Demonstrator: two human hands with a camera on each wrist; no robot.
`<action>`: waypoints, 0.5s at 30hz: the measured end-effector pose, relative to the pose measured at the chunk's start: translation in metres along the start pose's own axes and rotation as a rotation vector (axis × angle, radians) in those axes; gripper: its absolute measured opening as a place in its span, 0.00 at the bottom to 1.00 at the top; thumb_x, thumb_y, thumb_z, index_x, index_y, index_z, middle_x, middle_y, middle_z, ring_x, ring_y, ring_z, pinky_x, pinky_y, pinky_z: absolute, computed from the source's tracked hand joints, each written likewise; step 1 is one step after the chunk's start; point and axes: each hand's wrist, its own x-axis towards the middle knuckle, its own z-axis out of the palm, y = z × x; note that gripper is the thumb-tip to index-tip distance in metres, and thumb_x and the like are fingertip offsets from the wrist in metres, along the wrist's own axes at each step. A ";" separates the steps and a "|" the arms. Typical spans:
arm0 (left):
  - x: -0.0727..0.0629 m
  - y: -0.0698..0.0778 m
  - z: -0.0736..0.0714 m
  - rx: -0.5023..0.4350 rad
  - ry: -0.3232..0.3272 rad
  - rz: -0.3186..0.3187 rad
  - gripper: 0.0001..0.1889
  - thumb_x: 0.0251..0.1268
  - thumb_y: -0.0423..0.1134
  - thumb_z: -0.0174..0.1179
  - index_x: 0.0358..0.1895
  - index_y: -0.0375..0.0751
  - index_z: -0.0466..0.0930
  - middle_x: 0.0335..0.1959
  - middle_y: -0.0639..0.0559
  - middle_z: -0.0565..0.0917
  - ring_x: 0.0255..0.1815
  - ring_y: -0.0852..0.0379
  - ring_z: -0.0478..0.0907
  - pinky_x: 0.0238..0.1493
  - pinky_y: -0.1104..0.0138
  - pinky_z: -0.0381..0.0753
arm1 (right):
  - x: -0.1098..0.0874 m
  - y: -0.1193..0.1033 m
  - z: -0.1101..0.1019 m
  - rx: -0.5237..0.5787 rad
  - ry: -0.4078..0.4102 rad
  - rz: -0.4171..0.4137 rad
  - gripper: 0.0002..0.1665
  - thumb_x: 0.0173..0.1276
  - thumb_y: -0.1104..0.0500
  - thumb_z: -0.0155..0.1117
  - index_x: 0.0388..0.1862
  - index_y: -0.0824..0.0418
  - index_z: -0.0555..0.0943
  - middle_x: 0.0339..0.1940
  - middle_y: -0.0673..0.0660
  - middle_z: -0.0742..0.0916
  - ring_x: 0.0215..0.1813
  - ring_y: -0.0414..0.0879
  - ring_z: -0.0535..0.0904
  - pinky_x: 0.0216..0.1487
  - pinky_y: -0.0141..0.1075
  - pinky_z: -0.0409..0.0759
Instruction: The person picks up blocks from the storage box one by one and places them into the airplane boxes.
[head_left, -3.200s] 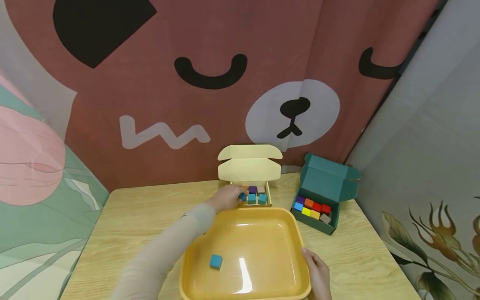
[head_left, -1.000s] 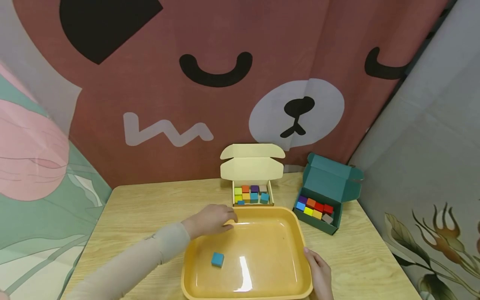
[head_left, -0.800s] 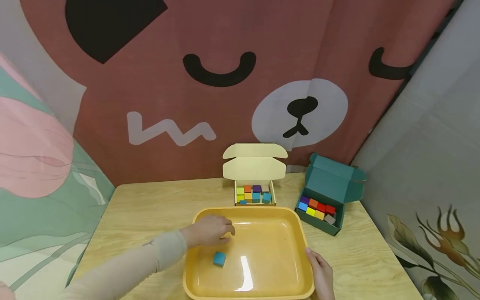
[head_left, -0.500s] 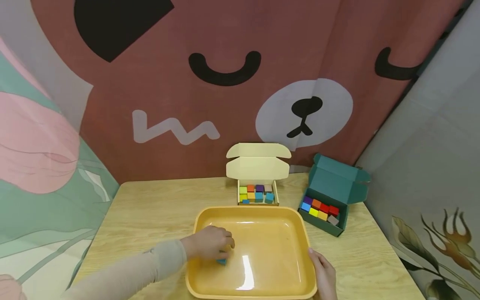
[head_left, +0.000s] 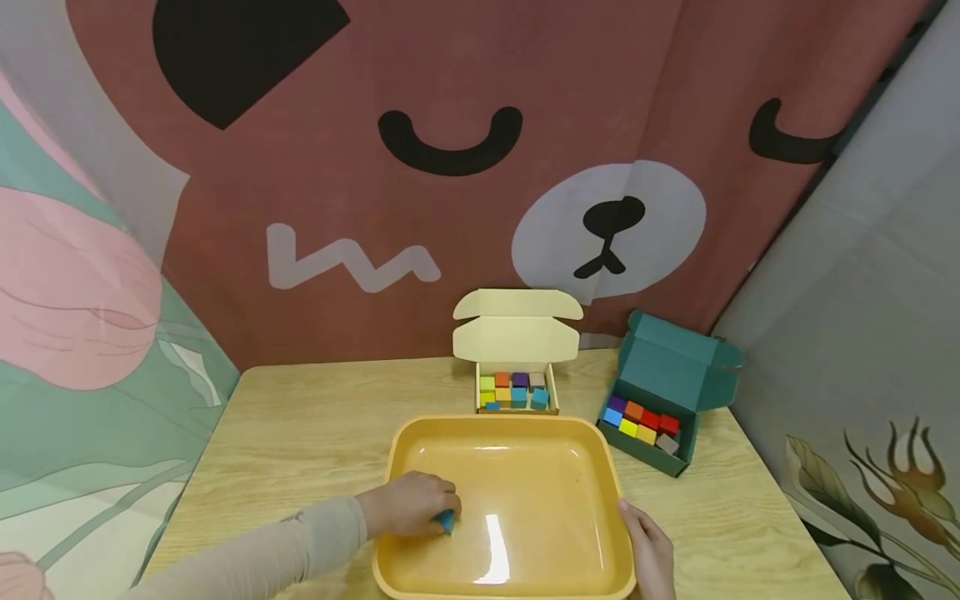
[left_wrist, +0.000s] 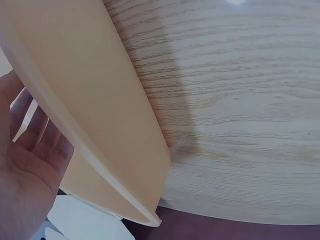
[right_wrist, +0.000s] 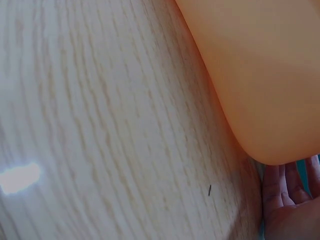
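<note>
In the head view my left hand [head_left: 414, 503] reaches over the left side of a yellow tray [head_left: 525, 500] and pinches a blue cube [head_left: 446, 522] low above its floor. The fingers cover part of the cube. From the left wrist, the palm [left_wrist: 30, 170] shows beyond the tray's rim [left_wrist: 85, 150], which hides the fingertips and the cube. My right hand [head_left: 649, 546] holds the tray's right edge, its thumb at the rim. The right wrist view shows its fingers [right_wrist: 272, 187] against the outside of the tray wall [right_wrist: 265, 100], their tips hidden.
Behind the tray a cream box [head_left: 516, 342] stands with its lid up, holding several coloured cubes [head_left: 502, 395]. To its right sits a dark green box [head_left: 667, 362], lid up, also with several cubes [head_left: 628, 427]. A wooden table [head_left: 315, 425] bears everything; a printed curtain [head_left: 337, 325] hangs behind.
My left hand has come from the cream box down into the tray and taken hold of the blue cube that lay there. The right hand has stayed at the tray's edge.
</note>
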 end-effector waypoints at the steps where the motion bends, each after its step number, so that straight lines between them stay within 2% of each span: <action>1: 0.000 0.000 0.000 -0.011 -0.002 -0.001 0.06 0.63 0.44 0.68 0.42 0.53 0.85 0.31 0.66 0.76 0.29 0.73 0.67 0.33 0.79 0.72 | 0.000 0.000 0.000 -0.001 0.002 0.000 0.51 0.65 0.32 0.63 0.69 0.71 0.69 0.42 0.52 0.87 0.39 0.44 0.84 0.42 0.40 0.86; 8: 0.010 -0.001 -0.004 -0.038 0.034 0.049 0.08 0.64 0.45 0.67 0.44 0.52 0.84 0.33 0.65 0.77 0.31 0.73 0.70 0.33 0.79 0.73 | -0.001 -0.001 -0.001 0.002 -0.002 0.012 0.53 0.63 0.30 0.63 0.70 0.70 0.68 0.43 0.52 0.87 0.40 0.44 0.84 0.43 0.41 0.85; 15: 0.036 -0.004 -0.017 -0.041 0.100 0.021 0.11 0.68 0.45 0.65 0.51 0.51 0.83 0.45 0.63 0.82 0.44 0.68 0.77 0.45 0.74 0.78 | 0.000 -0.001 0.000 0.011 -0.003 0.012 0.54 0.62 0.29 0.63 0.70 0.70 0.68 0.44 0.52 0.87 0.41 0.44 0.84 0.43 0.42 0.86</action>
